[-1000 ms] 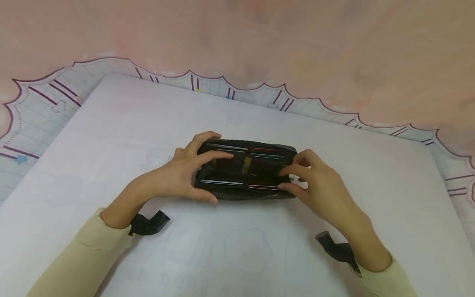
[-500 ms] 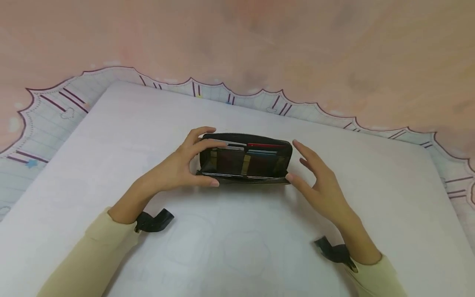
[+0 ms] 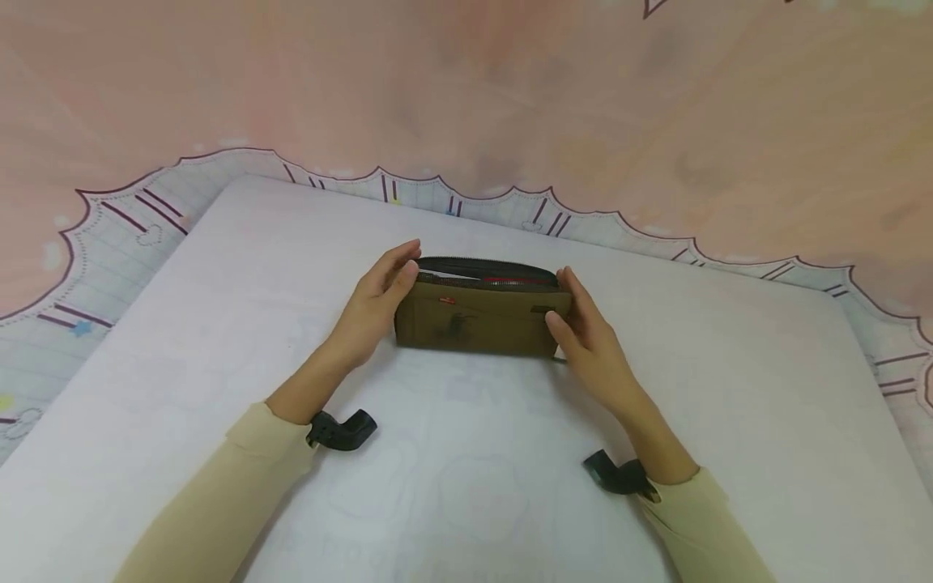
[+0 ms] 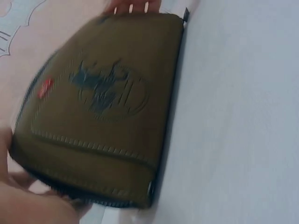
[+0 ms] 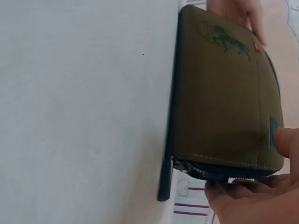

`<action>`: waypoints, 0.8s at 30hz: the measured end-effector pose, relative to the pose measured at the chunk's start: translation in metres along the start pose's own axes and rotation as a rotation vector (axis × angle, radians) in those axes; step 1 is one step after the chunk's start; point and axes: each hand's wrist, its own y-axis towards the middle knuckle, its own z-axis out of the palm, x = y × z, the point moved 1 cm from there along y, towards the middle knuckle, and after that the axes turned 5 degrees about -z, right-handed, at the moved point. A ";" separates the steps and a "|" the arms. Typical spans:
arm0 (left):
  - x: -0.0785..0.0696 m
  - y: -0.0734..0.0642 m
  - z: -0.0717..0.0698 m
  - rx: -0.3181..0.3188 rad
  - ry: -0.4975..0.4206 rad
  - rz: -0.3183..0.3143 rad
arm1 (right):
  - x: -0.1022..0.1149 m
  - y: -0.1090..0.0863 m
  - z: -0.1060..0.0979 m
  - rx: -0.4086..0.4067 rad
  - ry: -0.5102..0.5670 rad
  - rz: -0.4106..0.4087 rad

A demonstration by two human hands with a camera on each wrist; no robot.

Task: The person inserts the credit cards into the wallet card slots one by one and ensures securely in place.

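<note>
An olive-brown zip-around wallet (image 3: 484, 328) stands upright on the white table, its zipped edge upward and parted at the top. Pale and red card edges show in that gap. Its front bears a dark horse-and-rider print (image 4: 100, 88) and a small red tag (image 4: 45, 87). My left hand (image 3: 372, 304) grips the left end, thumb at the top corner and fingers behind. At the other end my right hand (image 3: 594, 340) holds it, with the thumb on the front and the fingers round the back. A dark zipper pull (image 5: 164, 181) hangs at the lower right corner.
The white tabletop (image 3: 466, 478) spreads around the wallet on every side. Beyond its far edge lies a pinkish patterned cloth (image 3: 466, 89) with a scalloped, striped border. Black wrist mounts (image 3: 342, 431) sit at both beige sleeves (image 3: 219, 494).
The wallet was spread wide, showing card slots. Its front half has swung up toward the back half, so the outer face now shows. My right hand has closed in on the right end.
</note>
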 end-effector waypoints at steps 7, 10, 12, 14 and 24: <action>0.003 0.013 0.007 -0.085 -0.001 -0.062 | -0.007 0.010 0.005 0.015 0.005 0.060; 0.002 0.017 0.008 -0.089 0.003 -0.102 | -0.008 0.014 0.004 0.034 -0.009 0.100; 0.004 0.021 0.008 -0.091 0.019 -0.128 | -0.010 0.017 0.004 0.044 -0.009 0.117; 0.005 0.024 0.008 -0.092 0.035 -0.147 | -0.012 0.019 0.003 0.046 -0.001 0.128; 0.011 0.023 -0.002 -0.071 0.095 -0.164 | -0.014 0.011 -0.013 0.055 -0.139 0.093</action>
